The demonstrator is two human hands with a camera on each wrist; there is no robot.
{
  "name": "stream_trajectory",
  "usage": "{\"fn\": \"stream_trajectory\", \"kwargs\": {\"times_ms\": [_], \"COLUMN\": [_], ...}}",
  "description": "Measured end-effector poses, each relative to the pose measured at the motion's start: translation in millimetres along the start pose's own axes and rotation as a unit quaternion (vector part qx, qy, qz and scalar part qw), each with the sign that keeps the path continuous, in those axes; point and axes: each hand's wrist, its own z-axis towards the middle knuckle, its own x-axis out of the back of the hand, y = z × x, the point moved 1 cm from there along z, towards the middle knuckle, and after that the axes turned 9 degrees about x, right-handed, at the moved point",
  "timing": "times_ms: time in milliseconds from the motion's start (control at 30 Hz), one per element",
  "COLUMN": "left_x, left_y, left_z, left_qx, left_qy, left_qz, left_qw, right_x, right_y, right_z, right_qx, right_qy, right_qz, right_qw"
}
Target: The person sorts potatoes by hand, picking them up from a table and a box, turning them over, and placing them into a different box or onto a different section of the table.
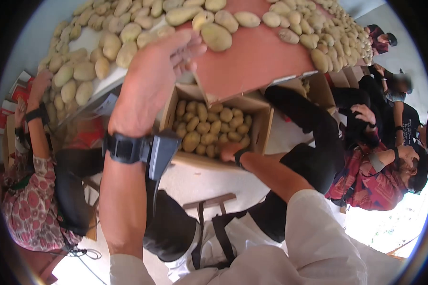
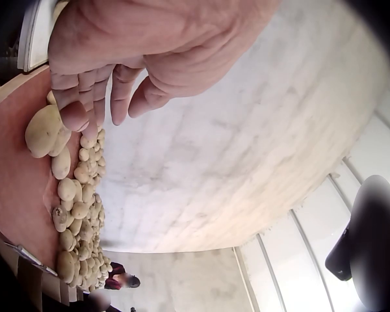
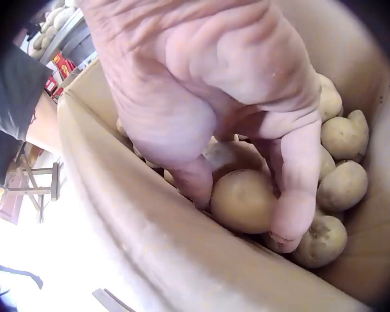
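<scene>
My left hand hovers above the table edge, its fingers loosely bent with nothing between them. Just beyond its fingertips lies a large potato on the red-brown tabletop; the left wrist view shows that potato beside the fingers too. Down inside a cardboard box full of potatoes, my right hand reaches in at the near side. In the right wrist view its thumb and fingers grip a round potato close to the box wall. The palm covers part of the potatoes beneath.
Potatoes are heaped along the table's left, and another pile spreads at the right. A second box stands under the table's right side. Other people sit close by on both sides, one in a patterned sleeve. A stool shows below.
</scene>
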Motion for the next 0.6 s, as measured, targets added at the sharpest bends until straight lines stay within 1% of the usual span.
{"fn": "stream_trajectory", "kwargs": {"times_ms": [67,100,133,167,200,267,333,367,500,567,600], "left_x": [-2.1,1.3,3.3,4.0,3.2,2.1,4.1,4.8,11.0,14.4,15.8], "left_y": [1.4,2.1,0.8,-0.6,-1.1,3.6,5.2,6.3,11.3,15.4,16.4], "left_z": [-4.8,-2.7,-1.9,-1.5,-2.6,-5.7,-10.4,-11.8,-15.2,-16.0,-16.7], "left_qx": [0.036,0.025,0.032,0.040,0.030,0.041,0.034,0.031,0.023,0.014,0.009], "left_qy": [0.021,0.015,0.014,0.012,0.006,0.035,0.032,0.031,0.036,0.038,0.040], "left_qz": [-0.008,-0.006,-0.007,-0.010,-0.008,-0.017,-0.020,-0.024,-0.031,-0.036,-0.044], "left_qw": [0.999,1.000,0.999,0.999,0.999,0.998,0.999,0.999,0.999,0.999,0.998], "right_x": [-9.4,-8.0,-11.1,-17.9,-21.9,-9.4,-3.0,-6.3,6.5,9.5,12.1], "right_y": [5.8,4.8,4.5,3.1,0.6,4.0,-3.5,-0.2,-1.8,2.6,1.5], "right_z": [10.3,12.5,13.7,12.5,9.0,8.5,-2.1,1.5,-17.0,-20.6,-25.1], "right_qx": [0.003,-0.005,-0.012,-0.015,-0.008,-0.004,-0.012,-0.013,-0.001,0.026,0.028], "right_qy": [0.004,0.001,-0.003,0.007,0.022,0.048,0.010,0.028,0.039,0.042,0.041], "right_qz": [-0.030,-0.030,-0.027,-0.029,-0.018,-0.013,0.003,0.005,0.034,0.081,0.080], "right_qw": [1.000,1.000,1.000,0.999,1.000,0.999,1.000,1.000,0.999,0.995,0.996]}}
